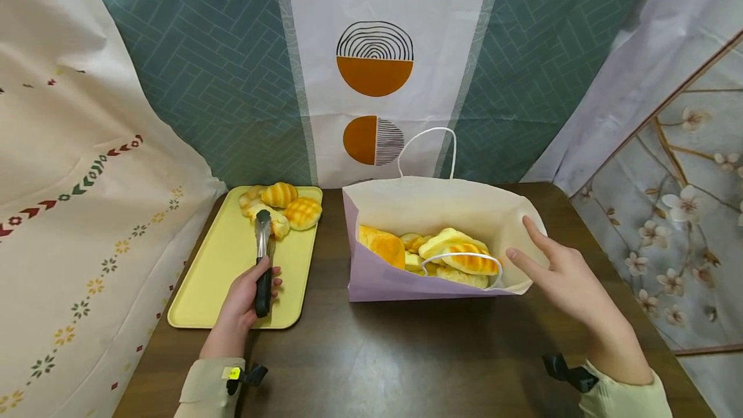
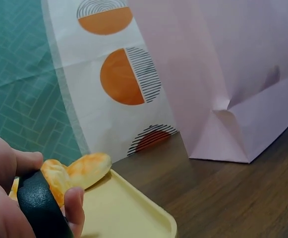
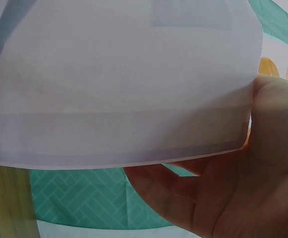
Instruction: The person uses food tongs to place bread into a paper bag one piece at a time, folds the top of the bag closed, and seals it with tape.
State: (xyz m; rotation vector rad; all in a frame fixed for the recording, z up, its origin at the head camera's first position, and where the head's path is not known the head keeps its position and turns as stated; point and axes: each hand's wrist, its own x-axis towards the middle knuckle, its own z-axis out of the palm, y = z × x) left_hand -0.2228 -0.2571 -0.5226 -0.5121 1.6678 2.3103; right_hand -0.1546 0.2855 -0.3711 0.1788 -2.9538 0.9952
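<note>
My left hand grips a pair of tongs by the black handles. The tongs' dark tips lie over yellow bread rolls at the far end of a yellow tray; whether they pinch a roll I cannot tell. To the right stands a lilac paper bag, its mouth wide and several breads inside. At its right rim is my right hand, thumb and index finger straight and spread, reaching inside. In the right wrist view, the bag's wall hides parts of these fingers.
A brown wooden table carries the tray and bag. One white bag handle stands upright; the other droops over the breads. Patterned cloths hang behind and at both sides.
</note>
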